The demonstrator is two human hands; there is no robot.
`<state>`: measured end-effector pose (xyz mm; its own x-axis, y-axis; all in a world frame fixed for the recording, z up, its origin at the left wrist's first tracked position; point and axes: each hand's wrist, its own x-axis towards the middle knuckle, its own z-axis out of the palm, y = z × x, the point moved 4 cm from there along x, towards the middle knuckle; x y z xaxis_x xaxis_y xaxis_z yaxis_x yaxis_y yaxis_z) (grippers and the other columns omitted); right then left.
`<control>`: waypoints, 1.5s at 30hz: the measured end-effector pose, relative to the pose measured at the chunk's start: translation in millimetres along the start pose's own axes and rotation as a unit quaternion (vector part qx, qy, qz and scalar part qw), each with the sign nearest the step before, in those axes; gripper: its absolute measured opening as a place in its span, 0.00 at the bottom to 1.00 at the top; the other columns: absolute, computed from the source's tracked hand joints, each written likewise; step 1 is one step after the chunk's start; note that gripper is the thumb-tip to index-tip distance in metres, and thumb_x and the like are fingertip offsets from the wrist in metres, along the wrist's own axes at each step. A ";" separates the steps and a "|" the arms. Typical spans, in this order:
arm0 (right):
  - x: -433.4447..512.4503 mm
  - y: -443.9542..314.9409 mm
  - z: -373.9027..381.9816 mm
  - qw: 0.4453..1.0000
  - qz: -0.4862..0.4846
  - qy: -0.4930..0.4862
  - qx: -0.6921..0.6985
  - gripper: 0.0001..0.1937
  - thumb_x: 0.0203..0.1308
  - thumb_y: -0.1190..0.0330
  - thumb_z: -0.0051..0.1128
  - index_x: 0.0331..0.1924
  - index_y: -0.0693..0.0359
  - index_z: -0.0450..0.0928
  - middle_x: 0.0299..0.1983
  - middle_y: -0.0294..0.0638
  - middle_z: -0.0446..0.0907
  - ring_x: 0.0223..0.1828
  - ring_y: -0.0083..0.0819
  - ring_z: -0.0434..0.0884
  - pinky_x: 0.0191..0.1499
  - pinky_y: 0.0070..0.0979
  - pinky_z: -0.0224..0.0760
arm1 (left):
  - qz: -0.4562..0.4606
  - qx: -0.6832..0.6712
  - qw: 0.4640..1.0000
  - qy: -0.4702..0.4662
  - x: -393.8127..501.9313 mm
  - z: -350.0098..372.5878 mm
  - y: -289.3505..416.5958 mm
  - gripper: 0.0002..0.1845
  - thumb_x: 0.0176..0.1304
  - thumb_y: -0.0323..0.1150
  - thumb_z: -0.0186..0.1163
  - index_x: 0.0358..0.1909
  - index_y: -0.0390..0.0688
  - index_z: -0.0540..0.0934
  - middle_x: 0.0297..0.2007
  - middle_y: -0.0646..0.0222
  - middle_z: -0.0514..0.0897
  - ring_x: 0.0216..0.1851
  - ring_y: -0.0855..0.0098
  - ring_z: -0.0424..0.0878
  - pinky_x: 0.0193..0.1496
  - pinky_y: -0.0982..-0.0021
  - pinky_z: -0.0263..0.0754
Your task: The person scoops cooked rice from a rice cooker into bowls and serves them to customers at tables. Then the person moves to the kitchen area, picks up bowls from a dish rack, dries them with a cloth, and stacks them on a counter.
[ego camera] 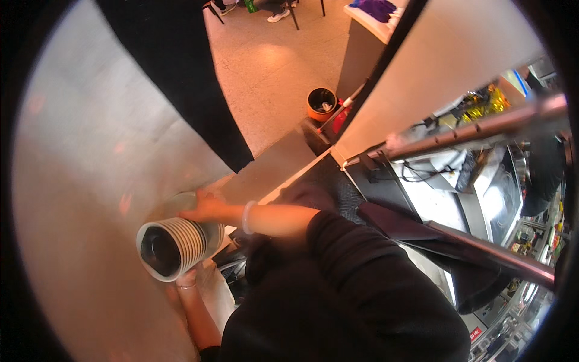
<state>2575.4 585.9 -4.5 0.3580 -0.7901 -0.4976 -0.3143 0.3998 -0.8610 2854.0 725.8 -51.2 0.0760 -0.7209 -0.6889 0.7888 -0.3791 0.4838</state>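
Note:
A stack of nested bowls (192, 244) with pale rims and a dark inside lies tilted, its mouth facing left. From below, my left hand (186, 275) supports the stack, its fingers partly hidden behind the bowls. My right hand (206, 209) lies against the upper side of the stack, fingers stretched left. Just past those fingers shows a pale, rounded, see-through thing (181, 202), too blurred to name. A pale bangle (247, 217) circles my right wrist. Beside both hands spreads a shiny grey metal surface (81, 181).
A black panel (181, 68) hangs beyond the metal surface. An orange bin (321, 105) stands on the floor near a long handle (355, 95). To the right are a copper-coloured pole (470, 133), a white worktop (434, 199) and a black cooktop (502, 203). Seated people's feet (278, 16) show far off.

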 end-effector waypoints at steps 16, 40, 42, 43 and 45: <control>211.0 7.6 -70.2 0.968 -0.005 -0.203 -0.150 0.55 0.39 0.30 0.52 0.65 0.66 0.54 0.60 0.63 0.63 0.62 0.54 0.65 0.61 0.41 0.60 | 0.006 0.063 0.996 0.056 137.6 108.4 -48.1 0.27 0.61 0.50 0.52 0.57 0.44 0.69 0.55 0.62 0.73 0.55 0.58 0.70 0.55 0.52 0.68; 563.9 75.2 -365.9 0.997 0.074 -0.014 -0.028 0.59 0.36 0.29 0.55 0.65 0.67 0.49 0.60 0.67 0.60 0.62 0.58 0.62 0.63 0.47 0.55 | -0.055 0.088 0.971 -0.217 590.9 381.6 -72.2 0.28 0.61 0.54 0.50 0.58 0.49 0.69 0.57 0.65 0.73 0.58 0.58 0.68 0.58 0.49 0.65; 588.3 67.3 -392.9 0.997 0.054 0.034 -0.035 0.58 0.38 0.30 0.55 0.65 0.69 0.51 0.58 0.64 0.65 0.61 0.55 0.66 0.62 0.43 0.59 | -0.045 0.105 0.970 -0.216 642.7 406.4 -67.9 0.28 0.62 0.54 0.50 0.58 0.49 0.69 0.56 0.65 0.73 0.58 0.59 0.68 0.57 0.50 0.65; 598.5 62.5 -411.7 0.996 0.048 0.063 -0.035 0.57 0.40 0.31 0.55 0.64 0.70 0.51 0.57 0.63 0.67 0.60 0.53 0.68 0.61 0.41 0.61 | -0.045 0.115 0.967 -0.221 665.1 422.2 -63.9 0.28 0.62 0.54 0.49 0.58 0.48 0.69 0.56 0.65 0.73 0.58 0.60 0.69 0.57 0.50 0.66; 626.8 66.6 -443.8 0.993 0.011 0.106 0.045 0.55 0.41 0.34 0.58 0.63 0.69 0.53 0.57 0.61 0.67 0.59 0.50 0.69 0.60 0.40 0.63 | -0.052 0.144 0.961 -0.230 707.4 456.7 -58.9 0.27 0.62 0.54 0.49 0.58 0.48 0.69 0.55 0.65 0.73 0.57 0.60 0.69 0.57 0.51 0.66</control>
<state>2388.6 -88.8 -327.1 0.1561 -0.8570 -0.4912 -0.2360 0.4505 -0.8610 2582.8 -26.8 -320.5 -0.3245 -0.8253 -0.4622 0.5707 -0.5605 0.6001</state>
